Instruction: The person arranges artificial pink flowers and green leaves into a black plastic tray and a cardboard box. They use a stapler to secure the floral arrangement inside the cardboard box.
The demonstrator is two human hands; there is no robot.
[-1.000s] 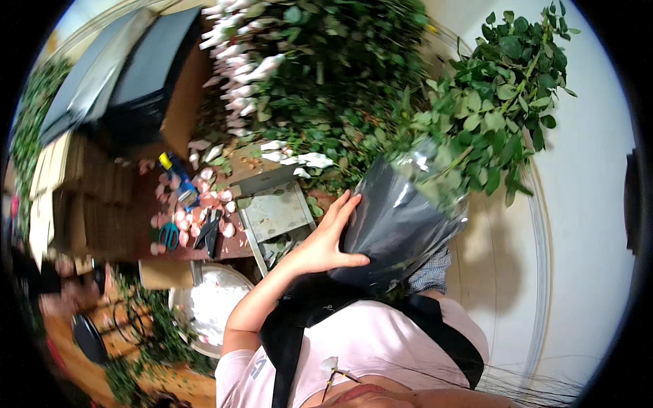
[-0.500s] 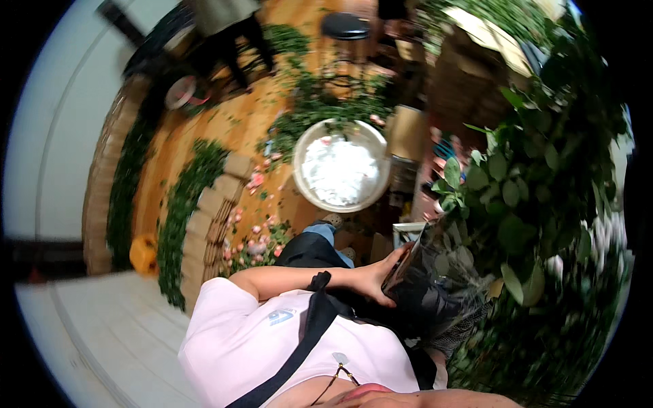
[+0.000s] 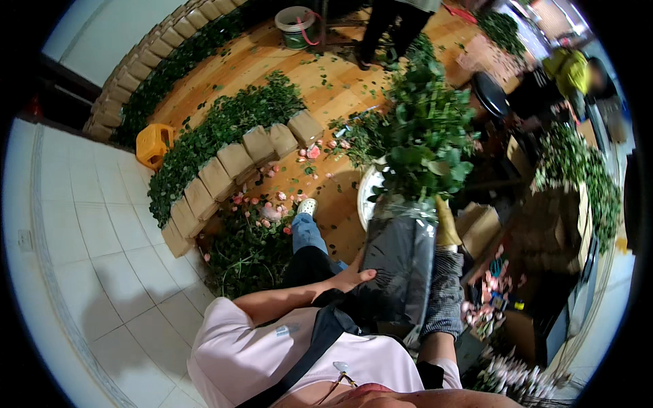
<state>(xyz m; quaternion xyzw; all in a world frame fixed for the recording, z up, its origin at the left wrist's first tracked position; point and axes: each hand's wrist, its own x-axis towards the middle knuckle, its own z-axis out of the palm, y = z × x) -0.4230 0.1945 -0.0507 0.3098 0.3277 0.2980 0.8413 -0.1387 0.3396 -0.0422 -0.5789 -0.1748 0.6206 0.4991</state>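
Observation:
My left hand (image 3: 357, 275) grips the left side of a dark plastic wrap (image 3: 396, 258) around an upright bunch of long leafy stems (image 3: 425, 129). My right hand (image 3: 445, 224), in a tan glove below a checked sleeve cover (image 3: 443, 292), holds the bunch at the wrap's upper right edge, its fingertips partly hidden. A white tub (image 3: 368, 192) lies behind the bunch, mostly covered. Pink petals and small tools (image 3: 496, 289) lie to the right, near flat brown paper pieces (image 3: 476, 228).
Rows of paper-wrapped stems (image 3: 241, 146) line the wooden floor (image 3: 190, 95) with fallen leaves and pink blooms. A yellow plastic stool (image 3: 153, 143), a bucket (image 3: 296, 27) and a round black stool (image 3: 490, 92) stand around. Two other people (image 3: 388, 27) (image 3: 571, 71) are beyond.
The view has swung from the cluttered table to the floor. The wrapped bunch has moved from the right to the centre, upright, and my gloved right hand now shows.

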